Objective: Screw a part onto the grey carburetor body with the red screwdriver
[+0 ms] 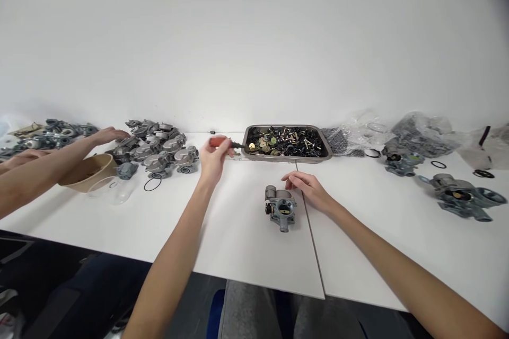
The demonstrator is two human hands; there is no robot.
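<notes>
While the left hand (212,161) is raised above the white table (246,233), its fingers are clenched around a red-handled screwdriver (223,142), whose dark shaft points right toward the metal tray (287,158). That tray sits at the back of the table against the wall and is full of small black and brass parts (too small to tell apart). The right hand (308,188) rests on the table with its fingers loosely curled, fingertips touching the upper right side of a small grey carburetor body (280,206); it steadies the piece rather than grasping it. The carburetor stands just in front of the person, near the seam between the two tabletops, well forward of the tray.

At the left, another person's hands (107,135) reach across toward a heap of grey metal castings (159,148), beside a tan bowl (85,172) and a clear plastic cup (113,190) lying on its side. A black rubber ring (152,184) lies on the table just in front of the castings. To the right of the tray lie clear plastic bags (421,132) of parts, more black rings, a small carburetor (401,163) and, further right, a larger grey assembly (463,197).
</notes>
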